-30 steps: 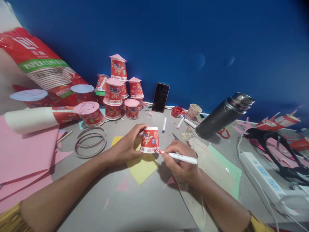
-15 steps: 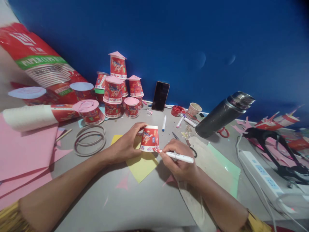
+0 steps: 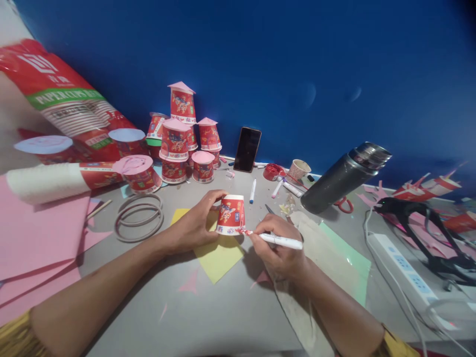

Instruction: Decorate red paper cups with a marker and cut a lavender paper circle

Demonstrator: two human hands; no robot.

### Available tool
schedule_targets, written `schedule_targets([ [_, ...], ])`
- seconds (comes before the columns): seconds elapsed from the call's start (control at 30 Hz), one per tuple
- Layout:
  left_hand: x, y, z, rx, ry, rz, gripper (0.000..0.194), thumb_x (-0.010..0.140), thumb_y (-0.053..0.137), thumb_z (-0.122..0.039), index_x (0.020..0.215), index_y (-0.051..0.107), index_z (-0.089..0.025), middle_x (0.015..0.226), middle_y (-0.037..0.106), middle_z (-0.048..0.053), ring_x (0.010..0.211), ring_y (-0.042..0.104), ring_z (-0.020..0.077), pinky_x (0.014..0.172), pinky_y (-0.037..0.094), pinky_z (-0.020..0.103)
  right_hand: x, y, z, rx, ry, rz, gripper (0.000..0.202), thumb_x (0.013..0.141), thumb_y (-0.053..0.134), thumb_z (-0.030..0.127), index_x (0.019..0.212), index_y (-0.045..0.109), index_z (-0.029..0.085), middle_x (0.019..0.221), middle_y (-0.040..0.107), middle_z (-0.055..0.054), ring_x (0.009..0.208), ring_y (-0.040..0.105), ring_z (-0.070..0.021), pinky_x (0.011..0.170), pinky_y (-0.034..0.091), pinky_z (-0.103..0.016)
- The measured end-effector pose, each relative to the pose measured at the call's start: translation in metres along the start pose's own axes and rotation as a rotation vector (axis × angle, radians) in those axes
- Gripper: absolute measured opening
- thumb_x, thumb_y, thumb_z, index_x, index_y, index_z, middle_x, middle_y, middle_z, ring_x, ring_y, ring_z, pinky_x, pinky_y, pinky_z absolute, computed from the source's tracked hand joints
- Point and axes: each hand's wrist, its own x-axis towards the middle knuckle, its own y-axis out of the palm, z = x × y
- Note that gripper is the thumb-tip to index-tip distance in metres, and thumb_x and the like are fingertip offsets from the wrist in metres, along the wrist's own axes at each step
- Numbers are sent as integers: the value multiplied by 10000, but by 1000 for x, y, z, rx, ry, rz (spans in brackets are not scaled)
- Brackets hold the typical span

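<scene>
Left hand (image 3: 203,222) curled around red cup (image 3: 231,215), upside down; right hand (image 3: 279,243) pinches white marker (image 3: 281,241), red tip at cup rim; yellow paper (image 3: 218,263) below.

Bare grey worktop (image 3: 208,317) extends between the two forearms, giving low access from the near edge; only small pink paper scraps (image 3: 189,281) lie there, flat. Passage left is obstructed by two upright grey rings (image 3: 139,218) and, behind them, stacked red paper cups (image 3: 174,141). Passage right is obstructed by the tilted dark metal flask (image 3: 344,178). A slim white marker with a blue tip (image 3: 253,191) lies in the central lane, before the upright black phone (image 3: 248,149).
</scene>
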Motion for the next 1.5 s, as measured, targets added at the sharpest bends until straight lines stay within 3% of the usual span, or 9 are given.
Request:
schedule_targets([
  [0.17,-1,-1,0,25,20,8,796,729,677,-135,1460,384,-247,1485,522,124,1404,555,334,1201,476,527,1,-3,2,-9,16,-66,102,964,640,144,911,636,231,729,689,2,612,624,-159,591,487,-285],
  [0.33,-2,-1,0,67,83,-78,767,759,722,-183,1449,396,-261,1438,471,117,1403,516,341,1151,528,511,0,-4,3,0,-10,-24,100,995,636,137,1019,670,227,822,752,-30,701,687,-180,671,539,-304],
  [0.6,-1,-3,-1,194,154,-183,797,749,764,-213,1463,416,-266,1333,456,120,1326,532,370,1115,527,596,0,2,4,106,-147,0,98,1004,626,157,1051,698,203,832,774,-66,713,701,-202,693,561,-343],
  [0.67,-1,-3,-1,201,165,-192,792,741,747,-189,1459,423,-268,1330,455,122,1329,525,373,1107,531,599,0,1,6,93,-124,-11,110,995,615,138,1028,695,206,805,761,-53,685,686,-190,673,550,-329],
  [0.8,-1,-2,-1,187,161,-189,794,732,752,-179,1455,439,-278,1337,464,123,1342,519,385,1110,528,611,-2,0,9,17,51,-30,81,966,661,154,1010,681,218,778,725,-10,628,644,-154,603,519,-269],
  [0.93,-1,-1,1,194,166,-187,801,742,748,-180,1468,424,-277,1341,450,131,1350,509,387,1119,515,631,-4,2,7,104,124,-8,76,993,673,154,1017,699,221,835,754,-11,693,690,-150,647,539,-252],
  [1.07,-1,-1,4,185,154,-172,829,744,742,-182,1491,395,-279,1362,422,133,1368,493,389,1135,502,640,-3,3,4,172,98,-15,91,985,670,137,981,713,217,846,758,-21,744,703,-160,697,549,-267],
  [1.3,-1,-2,1,189,156,-136,830,758,714,-176,1511,376,-262,1375,409,140,1366,494,385,1146,489,638,-3,6,8,71,100,-11,74,953,679,141,924,679,209,741,709,0,617,646,-140,592,500,-251],
  [1.5,-1,-2,-1,171,146,-151,843,726,754,-191,1493,411,-260,1370,432,144,1362,503,388,1149,487,632,-1,6,6,134,-38,36,125,962,647,98,996,698,207,828,759,-49,742,703,-191,707,561,-315],
])
